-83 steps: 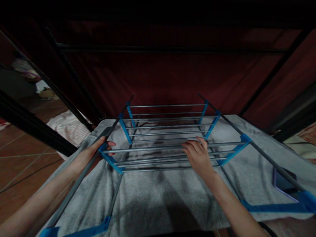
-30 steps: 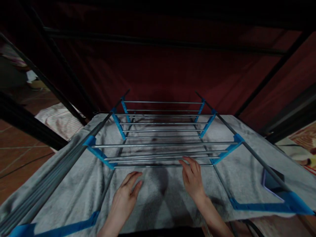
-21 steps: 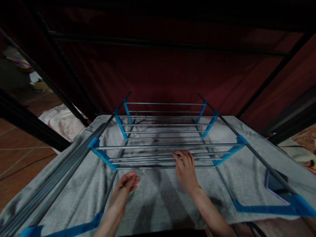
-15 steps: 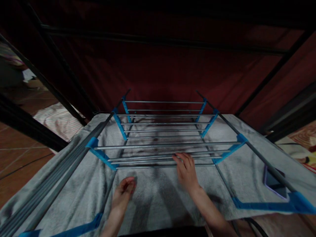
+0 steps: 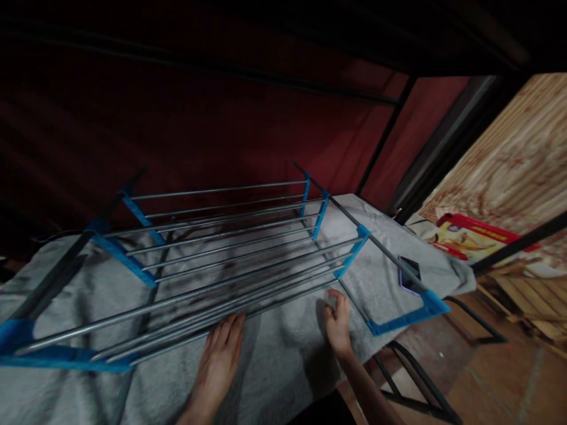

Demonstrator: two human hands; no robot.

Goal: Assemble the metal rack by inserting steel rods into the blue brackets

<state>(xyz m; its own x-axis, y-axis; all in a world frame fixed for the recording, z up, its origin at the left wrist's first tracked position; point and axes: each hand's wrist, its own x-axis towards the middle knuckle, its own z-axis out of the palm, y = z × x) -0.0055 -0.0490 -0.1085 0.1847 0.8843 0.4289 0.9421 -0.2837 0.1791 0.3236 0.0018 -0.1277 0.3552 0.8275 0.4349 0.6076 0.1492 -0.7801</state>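
A rack with grey metal rods (image 5: pixel 195 295) and blue plastic end brackets (image 5: pixel 352 254) lies on a grey cloth (image 5: pixel 283 348). My left hand (image 5: pixel 221 351) is at the near lower rods, left of the middle, its fingers bent over a rod and its thumb hidden. Close to the right end of those rods, my right hand (image 5: pixel 338 324) hovers over the cloth beside a blue bracket. Its fingers are loosely curled and apart, with nothing seen between them.
A phone (image 5: pixel 410 274) rests on the cloth at the right, beside the rack's side tube (image 5: pixel 390 254). Dark red fabric (image 5: pixel 221 130) hangs behind the rack. Farther right are a red and yellow package (image 5: pixel 473 236) and black metal legs (image 5: pixel 420 383) above a tiled floor.
The view has swung to the right. My right hand has let go of the rod and moved toward the rack's right end. My left hand has come up onto the near rods.
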